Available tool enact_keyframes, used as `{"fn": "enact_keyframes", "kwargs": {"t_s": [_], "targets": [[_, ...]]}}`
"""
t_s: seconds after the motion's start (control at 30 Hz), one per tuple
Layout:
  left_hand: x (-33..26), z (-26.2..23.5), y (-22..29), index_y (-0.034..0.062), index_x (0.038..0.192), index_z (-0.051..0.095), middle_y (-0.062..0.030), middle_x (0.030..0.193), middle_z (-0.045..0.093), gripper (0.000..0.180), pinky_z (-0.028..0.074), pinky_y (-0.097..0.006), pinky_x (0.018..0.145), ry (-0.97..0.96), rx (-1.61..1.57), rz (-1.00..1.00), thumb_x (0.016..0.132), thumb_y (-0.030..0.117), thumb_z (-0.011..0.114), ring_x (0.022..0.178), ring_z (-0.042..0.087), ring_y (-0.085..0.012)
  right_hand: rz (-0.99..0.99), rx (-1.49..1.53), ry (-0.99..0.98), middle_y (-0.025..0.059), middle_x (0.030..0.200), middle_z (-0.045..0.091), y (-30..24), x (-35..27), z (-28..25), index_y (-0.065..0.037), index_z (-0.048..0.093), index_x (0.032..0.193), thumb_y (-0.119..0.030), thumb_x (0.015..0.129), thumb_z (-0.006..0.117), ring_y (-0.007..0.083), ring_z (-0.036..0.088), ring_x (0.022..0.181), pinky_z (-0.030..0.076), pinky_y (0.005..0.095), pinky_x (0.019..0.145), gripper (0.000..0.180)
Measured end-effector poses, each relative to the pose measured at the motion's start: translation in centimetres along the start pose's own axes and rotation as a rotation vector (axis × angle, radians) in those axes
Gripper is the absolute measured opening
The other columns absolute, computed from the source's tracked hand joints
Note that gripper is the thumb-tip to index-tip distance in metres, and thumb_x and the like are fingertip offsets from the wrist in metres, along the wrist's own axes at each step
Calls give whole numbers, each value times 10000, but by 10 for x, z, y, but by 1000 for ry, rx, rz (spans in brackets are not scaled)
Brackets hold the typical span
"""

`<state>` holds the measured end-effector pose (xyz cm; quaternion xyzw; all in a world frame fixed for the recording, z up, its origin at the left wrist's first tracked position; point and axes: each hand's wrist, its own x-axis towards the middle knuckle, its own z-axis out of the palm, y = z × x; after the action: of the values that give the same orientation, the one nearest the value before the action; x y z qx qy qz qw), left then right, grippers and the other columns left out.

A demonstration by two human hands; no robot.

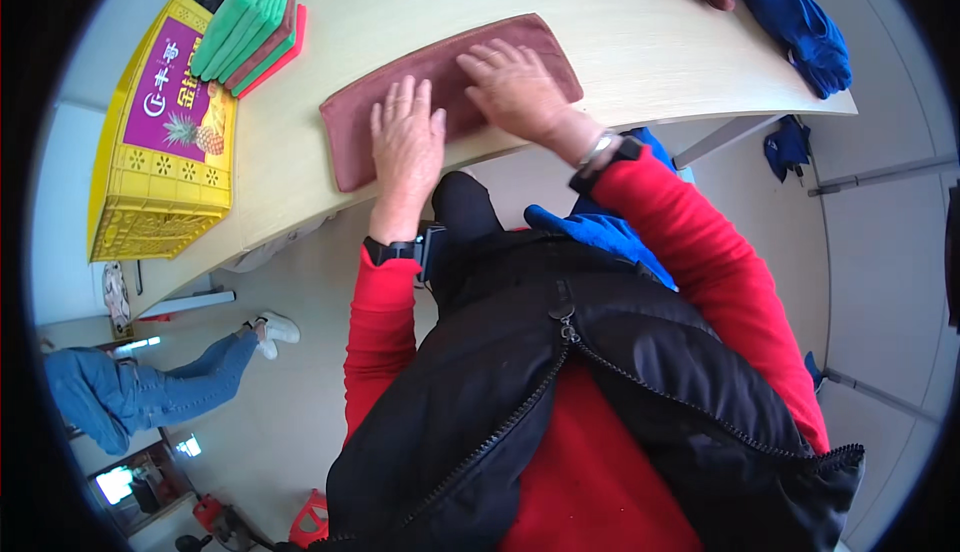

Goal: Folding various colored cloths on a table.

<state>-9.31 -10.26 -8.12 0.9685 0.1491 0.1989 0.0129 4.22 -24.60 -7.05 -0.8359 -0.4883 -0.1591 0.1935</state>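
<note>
A brown cloth (pixel 452 95), folded into a long flat strip, lies along the near edge of the table. My left hand (pixel 408 142) rests flat on its left half, fingers stretched toward the far side. On the right half lies my right hand (pixel 518 90), palm down with its fingers a little apart. Neither hand grips anything. Left of the cloth stands a stack of folded green cloths (pixel 243 27), with a brown and a red one at its near right side.
A yellow plastic basket (pixel 160 214) with a purple label stands at the table's left end. Crumpled blue cloths (pixel 800 37) lie at the far right corner. More blue cloth (pixel 605 237) is by my lap. A person in denim (pixel 165 392) sits at the left.
</note>
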Motion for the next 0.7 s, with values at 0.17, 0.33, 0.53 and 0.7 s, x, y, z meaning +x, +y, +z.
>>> {"fn": "enact_keyframes", "kwargs": {"t_s": [0.17, 0.33, 0.53, 0.7], "targets": [[-4, 13, 8, 31, 1450, 459, -163, 1524, 433, 512, 254, -511, 1185, -49, -11, -23, 999, 273, 487, 1436, 365, -324, 58, -53, -145, 129, 1480, 478, -24, -9, 9, -77, 512, 1402, -247, 975, 523, 352, 401, 1401, 304, 514, 1156, 460], [-11, 10, -7, 27, 1451, 454, -156, 1542, 413, 503, 244, -509, 1189, -45, 7, -37, 998, 246, 460, 1440, 360, -325, 109, -103, -37, 142, 1509, 444, 5, -30, 6, -79, 480, 1429, -230, 976, 510, 355, 372, 1424, 284, 518, 1172, 478], [-20, 5, -32, 29, 1456, 449, -153, 1544, 408, 500, 235, -496, 1198, -33, 64, -122, 993, 216, 440, 1437, 365, -317, 267, -98, -46, 149, 1514, 434, 55, -41, -9, -80, 456, 1448, -214, 972, 510, 357, 356, 1435, 271, 515, 1181, 497], [-20, -7, -46, 33, 1459, 447, -155, 1534, 420, 502, 234, -484, 1202, -110, 133, -126, 993, 219, 451, 1429, 378, -312, 265, -269, -90, 150, 1519, 430, 59, -33, -25, -73, 449, 1454, -229, 974, 516, 352, 345, 1445, 259, 512, 1189, 510]]}}
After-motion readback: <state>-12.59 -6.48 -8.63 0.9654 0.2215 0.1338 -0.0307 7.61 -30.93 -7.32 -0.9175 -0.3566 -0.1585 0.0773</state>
